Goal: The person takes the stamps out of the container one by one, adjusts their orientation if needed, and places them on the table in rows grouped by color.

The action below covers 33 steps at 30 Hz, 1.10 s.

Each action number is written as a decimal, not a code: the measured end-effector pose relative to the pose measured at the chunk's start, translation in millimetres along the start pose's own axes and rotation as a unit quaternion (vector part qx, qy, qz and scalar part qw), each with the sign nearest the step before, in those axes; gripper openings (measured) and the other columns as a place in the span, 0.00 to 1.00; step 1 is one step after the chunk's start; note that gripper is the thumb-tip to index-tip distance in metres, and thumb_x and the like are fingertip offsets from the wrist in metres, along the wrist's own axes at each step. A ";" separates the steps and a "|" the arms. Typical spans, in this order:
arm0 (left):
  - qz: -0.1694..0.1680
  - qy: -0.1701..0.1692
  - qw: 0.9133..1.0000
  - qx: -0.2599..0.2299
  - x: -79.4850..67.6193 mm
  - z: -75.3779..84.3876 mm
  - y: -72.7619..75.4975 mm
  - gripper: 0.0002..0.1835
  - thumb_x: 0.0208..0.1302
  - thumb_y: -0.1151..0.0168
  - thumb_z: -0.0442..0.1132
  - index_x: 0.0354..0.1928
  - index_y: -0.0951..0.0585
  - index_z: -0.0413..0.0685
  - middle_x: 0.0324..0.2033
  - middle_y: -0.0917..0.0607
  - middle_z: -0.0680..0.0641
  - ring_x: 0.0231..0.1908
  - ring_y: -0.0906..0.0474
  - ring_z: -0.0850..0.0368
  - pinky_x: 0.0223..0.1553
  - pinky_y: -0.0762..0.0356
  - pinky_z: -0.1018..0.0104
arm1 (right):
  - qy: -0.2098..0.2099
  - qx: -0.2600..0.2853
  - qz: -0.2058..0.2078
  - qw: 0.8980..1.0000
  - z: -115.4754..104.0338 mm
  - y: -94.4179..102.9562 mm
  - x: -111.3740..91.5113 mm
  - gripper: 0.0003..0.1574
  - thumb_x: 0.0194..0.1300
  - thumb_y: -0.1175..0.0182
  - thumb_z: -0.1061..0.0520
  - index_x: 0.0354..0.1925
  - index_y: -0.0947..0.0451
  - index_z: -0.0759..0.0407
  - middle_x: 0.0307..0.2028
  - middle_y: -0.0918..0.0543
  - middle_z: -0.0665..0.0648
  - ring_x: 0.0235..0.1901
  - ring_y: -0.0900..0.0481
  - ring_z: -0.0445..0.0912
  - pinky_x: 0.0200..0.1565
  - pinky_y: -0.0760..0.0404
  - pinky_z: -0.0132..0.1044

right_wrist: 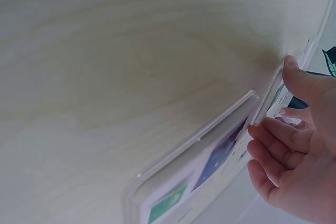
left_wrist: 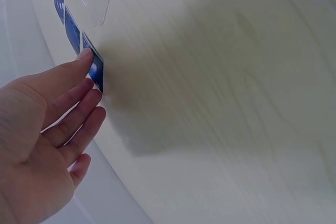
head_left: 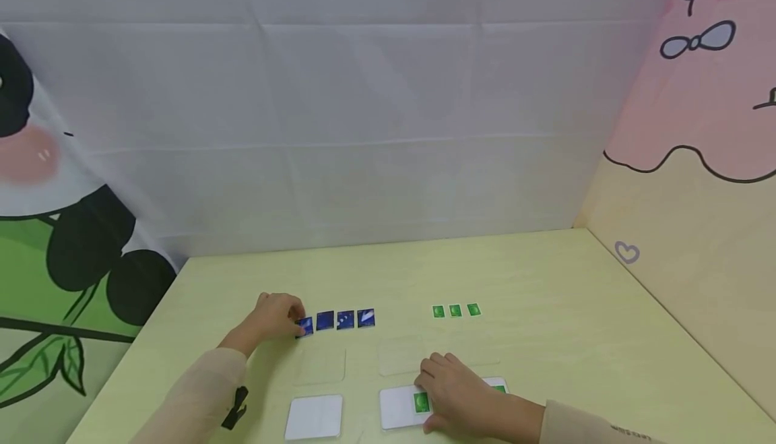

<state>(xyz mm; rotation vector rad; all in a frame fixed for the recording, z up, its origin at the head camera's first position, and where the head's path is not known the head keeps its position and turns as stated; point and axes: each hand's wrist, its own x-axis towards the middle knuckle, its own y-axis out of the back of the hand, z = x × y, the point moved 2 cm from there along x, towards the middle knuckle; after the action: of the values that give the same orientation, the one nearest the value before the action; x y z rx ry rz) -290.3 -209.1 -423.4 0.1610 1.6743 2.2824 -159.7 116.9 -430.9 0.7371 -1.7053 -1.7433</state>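
Note:
On the left, my left hand (head_left: 274, 316) pinches the leftmost small blue picture card (head_left: 306, 326) at the end of a row. In the left wrist view, the thumb lies over that blue card (left_wrist: 96, 72) and the fingers are behind it. My right hand (head_left: 463, 397) grips a white card (head_left: 397, 409) with a green square (head_left: 421, 402) on it, thumb on the near edge and fingers on the far edge. Partly hidden under this hand is another white card (head_left: 496, 382); the right wrist view shows a green square (right_wrist: 167, 203) and a blue picture (right_wrist: 218, 156) on it.
Blue cards (head_left: 345, 320) continue the row to the right. Several small green cards (head_left: 455, 310) lie farther right. A plain white card (head_left: 314, 418) is at the front, with clear plastic pieces (head_left: 321, 366) behind it. White cloth (head_left: 376, 127) backs the pale table (head_left: 533, 275).

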 end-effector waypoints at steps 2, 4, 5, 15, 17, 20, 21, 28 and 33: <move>-0.001 0.002 1.000 0.006 0.5 -0.3 -0.9 0.12 0.48 0.25 0.40 0.34 0.17 0.45 0.30 0.16 0.52 0.33 0.25 0.58 0.51 0.41 0.45 | 0.001 0.003 0.001 1.000 -0.1 0.5 -0.2 0.34 0.53 0.36 0.30 0.46 0.22 0.52 0.37 0.25 0.43 0.37 0.36 0.36 0.40 0.34 0.27; -0.002 0.004 1.000 0.008 0.7 -0.5 -1.6 0.12 0.48 0.25 0.39 0.34 0.17 0.46 0.30 0.16 0.52 0.34 0.24 0.58 0.52 0.41 0.46 | 0.005 0.005 0.005 1.000 -0.2 0.8 -0.6 0.34 0.53 0.36 0.30 0.46 0.22 0.53 0.37 0.25 0.43 0.37 0.35 0.36 0.40 0.34 0.27; -0.002 0.004 1.000 0.010 0.9 -0.8 -1.9 0.12 0.48 0.25 0.39 0.34 0.17 0.46 0.30 0.16 0.52 0.34 0.24 0.58 0.52 0.41 0.46 | 0.007 0.005 0.007 1.000 -0.1 1.0 -0.8 0.33 0.53 0.36 0.30 0.46 0.22 0.53 0.37 0.25 0.43 0.37 0.35 0.36 0.40 0.34 0.27; 0.005 0.004 1.000 0.012 5.6 -4.6 -4.0 0.11 0.49 0.25 0.38 0.34 0.17 0.46 0.30 0.15 0.52 0.34 0.24 0.58 0.51 0.41 0.47 | 0.021 0.000 0.022 1.000 1.3 0.6 -1.3 0.33 0.53 0.36 0.30 0.45 0.22 0.53 0.37 0.25 0.42 0.37 0.36 0.35 0.39 0.35 0.26; 0.006 0.000 1.000 0.014 5.2 -4.3 -3.5 0.11 0.49 0.26 0.39 0.34 0.17 0.46 0.31 0.15 0.52 0.34 0.24 0.58 0.51 0.41 0.47 | 0.021 0.000 0.022 1.000 1.1 0.3 -1.2 0.33 0.53 0.36 0.30 0.45 0.22 0.53 0.37 0.25 0.42 0.36 0.36 0.35 0.39 0.36 0.26; 0.007 -0.003 1.000 0.014 3.7 -2.2 -1.1 0.11 0.50 0.26 0.38 0.34 0.17 0.46 0.31 0.15 0.52 0.34 0.24 0.57 0.51 0.41 0.46 | 0.019 0.001 0.018 1.000 0.9 0.3 -0.9 0.33 0.53 0.36 0.30 0.45 0.22 0.52 0.37 0.25 0.42 0.36 0.36 0.35 0.39 0.35 0.26; 0.009 -0.005 1.000 0.014 3.2 -1.3 -0.1 0.11 0.50 0.26 0.38 0.34 0.17 0.46 0.31 0.15 0.51 0.34 0.23 0.57 0.51 0.41 0.45 | 0.018 0.001 0.018 1.000 1.0 0.2 -0.8 0.33 0.53 0.36 0.30 0.45 0.21 0.52 0.37 0.25 0.42 0.36 0.36 0.35 0.39 0.35 0.26; 0.012 -0.005 1.000 0.010 1.1 2.2 1.9 0.11 0.50 0.26 0.38 0.35 0.17 0.45 0.32 0.14 0.51 0.35 0.22 0.56 0.52 0.40 0.44 | 0.023 -0.003 0.025 0.999 1.4 0.3 -0.4 0.33 0.52 0.35 0.31 0.44 0.21 0.52 0.36 0.25 0.42 0.36 0.36 0.35 0.38 0.35 0.25; 0.009 -0.002 1.000 0.001 -1.0 5.9 2.6 0.12 0.49 0.26 0.38 0.36 0.17 0.44 0.33 0.13 0.49 0.36 0.20 0.55 0.54 0.41 0.43 | 0.015 0.007 0.008 1.000 1.4 1.2 0.8 0.33 0.52 0.35 0.31 0.46 0.21 0.52 0.37 0.25 0.42 0.36 0.36 0.35 0.40 0.34 0.26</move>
<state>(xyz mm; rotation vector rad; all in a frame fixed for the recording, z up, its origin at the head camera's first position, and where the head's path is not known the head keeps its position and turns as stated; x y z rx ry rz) -288.3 -204.7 -419.0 0.1826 1.6807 2.2914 -161.2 117.3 -429.6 0.7516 -1.6998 -1.7028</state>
